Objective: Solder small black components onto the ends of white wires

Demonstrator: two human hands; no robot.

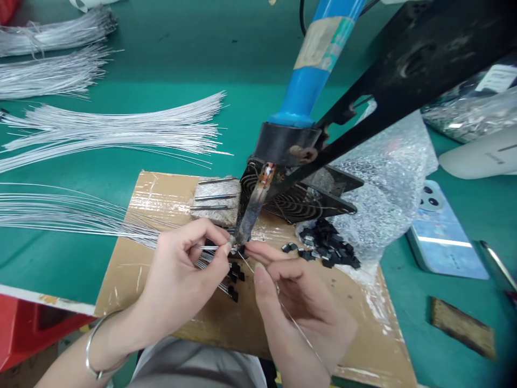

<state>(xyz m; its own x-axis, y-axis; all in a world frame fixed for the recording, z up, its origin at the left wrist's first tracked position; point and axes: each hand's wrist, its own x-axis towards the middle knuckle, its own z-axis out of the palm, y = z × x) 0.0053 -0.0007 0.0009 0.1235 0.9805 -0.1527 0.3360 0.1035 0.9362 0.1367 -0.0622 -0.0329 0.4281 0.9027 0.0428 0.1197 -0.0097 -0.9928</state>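
Okay, left hand (188,280): head view, center-left of the frame, thumb and index pinching the ends of some thin white wires (141,233) right by the iron's tip.
Right hand (302,302): lower center, fingers curled, thumb and fingers pinching a thin silvery wire (299,327) that runs up toward that same tip.
Soldering iron (252,207): blue handle at upper center, clamped in a black bracket (371,102), tip pointing down between the hands; can't tell if it's touching the wire ends.
Black connectors (235,272): a few on wire ends just below the left fingertips, plus a loose pile (329,242) right of center.
Cardboard (367,334): under both hands, bottom middle, kinda scuffed.
Fan (291,203): black, behind the iron, mid-frame.
Spare wires (133,129): white bundles, upper left, on the green tabletop (258,102).
Phone (446,231): light blue, right side, near some bubble wrap (388,183).
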